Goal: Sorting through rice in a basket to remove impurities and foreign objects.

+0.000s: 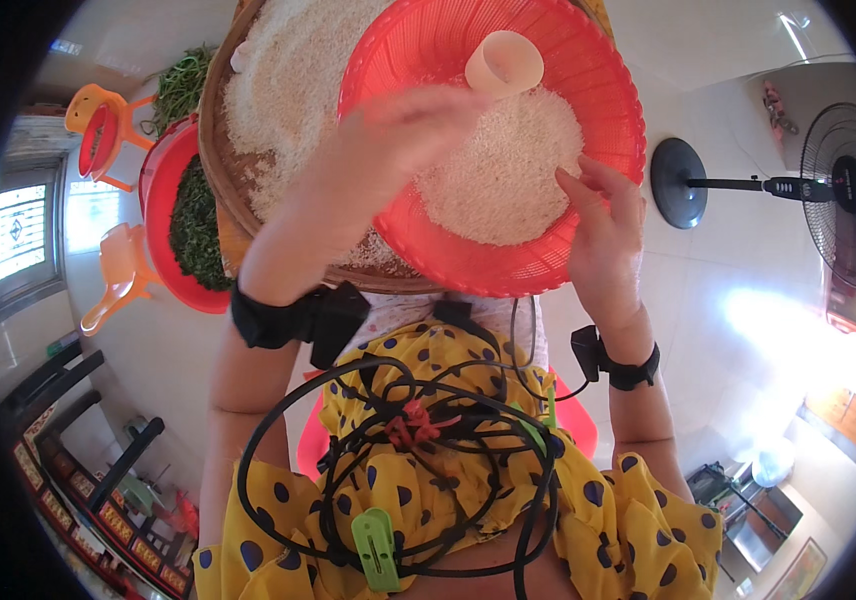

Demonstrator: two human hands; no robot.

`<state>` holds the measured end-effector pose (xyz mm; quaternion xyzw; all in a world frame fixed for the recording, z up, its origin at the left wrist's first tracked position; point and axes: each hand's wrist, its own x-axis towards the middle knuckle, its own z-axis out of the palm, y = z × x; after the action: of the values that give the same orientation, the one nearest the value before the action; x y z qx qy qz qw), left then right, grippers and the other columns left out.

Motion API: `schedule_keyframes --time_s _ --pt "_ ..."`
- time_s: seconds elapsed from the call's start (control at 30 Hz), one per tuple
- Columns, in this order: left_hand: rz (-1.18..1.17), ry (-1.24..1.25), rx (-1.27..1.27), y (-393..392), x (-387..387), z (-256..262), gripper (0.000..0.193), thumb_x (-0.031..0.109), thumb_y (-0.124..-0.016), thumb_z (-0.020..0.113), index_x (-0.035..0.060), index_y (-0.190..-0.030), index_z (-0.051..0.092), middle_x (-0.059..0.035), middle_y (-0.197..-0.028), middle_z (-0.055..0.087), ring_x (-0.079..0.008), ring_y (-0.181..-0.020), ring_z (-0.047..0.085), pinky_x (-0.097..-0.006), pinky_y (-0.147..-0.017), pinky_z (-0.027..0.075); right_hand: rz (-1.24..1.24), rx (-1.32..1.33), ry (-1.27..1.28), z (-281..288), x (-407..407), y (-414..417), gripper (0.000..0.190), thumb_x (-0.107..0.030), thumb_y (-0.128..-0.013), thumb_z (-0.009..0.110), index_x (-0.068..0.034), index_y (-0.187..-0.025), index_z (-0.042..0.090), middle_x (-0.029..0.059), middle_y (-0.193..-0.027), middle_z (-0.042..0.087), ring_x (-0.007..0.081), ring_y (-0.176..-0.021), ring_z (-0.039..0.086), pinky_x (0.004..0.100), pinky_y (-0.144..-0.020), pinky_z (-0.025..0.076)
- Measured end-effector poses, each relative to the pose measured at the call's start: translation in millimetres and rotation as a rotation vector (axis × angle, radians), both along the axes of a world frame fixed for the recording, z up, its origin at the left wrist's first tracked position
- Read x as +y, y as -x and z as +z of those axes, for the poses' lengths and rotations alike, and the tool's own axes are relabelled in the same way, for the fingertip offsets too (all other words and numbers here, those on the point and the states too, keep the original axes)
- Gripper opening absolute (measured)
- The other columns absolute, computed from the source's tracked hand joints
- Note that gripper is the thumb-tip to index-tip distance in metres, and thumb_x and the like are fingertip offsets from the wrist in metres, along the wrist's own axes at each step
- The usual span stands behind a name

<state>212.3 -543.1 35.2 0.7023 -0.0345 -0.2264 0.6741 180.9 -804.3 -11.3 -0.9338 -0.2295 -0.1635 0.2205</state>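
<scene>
A red plastic basket (612,97) holds a mound of white rice grains (503,176). Beside the mound, against the basket's far wall, a cream-coloured cup (494,73) sits tilted. My left hand (409,131) is blurred above the basket's left part, its fingers stretched toward the cup; whether it holds anything is unclear. At the right rim is my right hand (604,225), thumb and forefinger apart at the rice's edge, with nothing visible between them. More rice (285,90) is spread over a round shallow tray (212,127), which the basket overlaps.
Left of the tray, a red basin (162,232) contains chopped greens (199,225). Orange chairs (124,262) and a bundle of long green stalks (182,84) are beyond. A pedestal fan (852,187) stands right. A coiled black cable (278,420) hangs before my chest.
</scene>
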Motion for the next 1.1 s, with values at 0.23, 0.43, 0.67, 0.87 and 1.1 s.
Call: schedule_keyframes --time_s 0.23,0.43,0.67,0.87,1.1 --pt "0.597 0.225 -0.143 -7 86 -3 0.034 0.023 -0.098 0.06 0.0017 -0.124 0.065 -0.0086 -0.118 0.067 -0.0166 -0.101 0.066 -0.0321 -0.086 0.052 -0.03 0.07 -0.133 1 1 -5 0.037 0.008 -0.079 0.06 -0.007 -0.111 0.07 0.0107 -0.113 0.062 0.027 -0.096 0.062 0.0382 -0.087 0.045" --pt "0.629 0.245 0.169 0 107 -61 0.038 0.022 -0.099 0.057 0.0006 -0.13 0.059 -0.0076 -0.117 0.067 -0.0163 -0.1 0.066 -0.0297 -0.089 0.053 0.193 0.271 0.07 -7 22 -43 0.006 -0.008 -0.086 0.067 -0.009 -0.092 0.066 0.0068 -0.089 0.065 0.0266 -0.085 0.064 0.0408 -0.084 0.04" --pt "0.558 0.323 0.306 18 100 -102 0.031 0.016 -0.099 0.056 -0.0014 -0.123 0.064 -0.008 -0.11 0.07 -0.0185 -0.096 0.068 -0.0316 -0.088 0.055 0.345 0.309 0.383 -39 41 -78 0.007 -0.009 -0.086 0.068 -0.008 -0.092 0.064 0.0089 -0.089 0.064 0.0265 -0.085 0.062 0.0426 -0.088 0.037" --pt "0.599 0.333 0.307 26 102 -110 0.03 0.014 -0.098 0.057 -0.0022 -0.121 0.065 -0.009 -0.109 0.07 -0.018 -0.094 0.069 -0.0311 -0.087 0.055 0.426 0.323 0.514 -48 51 -82 0.012 -0.013 -0.084 0.07 -0.008 -0.092 0.062 0.0095 -0.09 0.064 0.0293 -0.087 0.063 0.0433 -0.089 0.037" --pt "0.606 0.331 0.329 27 99 -113 0.03 0.013 -0.1 0.054 -0.0028 -0.124 0.062 -0.0097 -0.109 0.07 -0.0178 -0.095 0.068 -0.0307 -0.087 0.055 0.41 0.308 0.465 -61 46 -82 0.014 -0.014 -0.085 0.069 -0.008 -0.095 0.061 0.0093 -0.09 0.064 0.0287 -0.088 0.063 0.0436 -0.09 0.036"
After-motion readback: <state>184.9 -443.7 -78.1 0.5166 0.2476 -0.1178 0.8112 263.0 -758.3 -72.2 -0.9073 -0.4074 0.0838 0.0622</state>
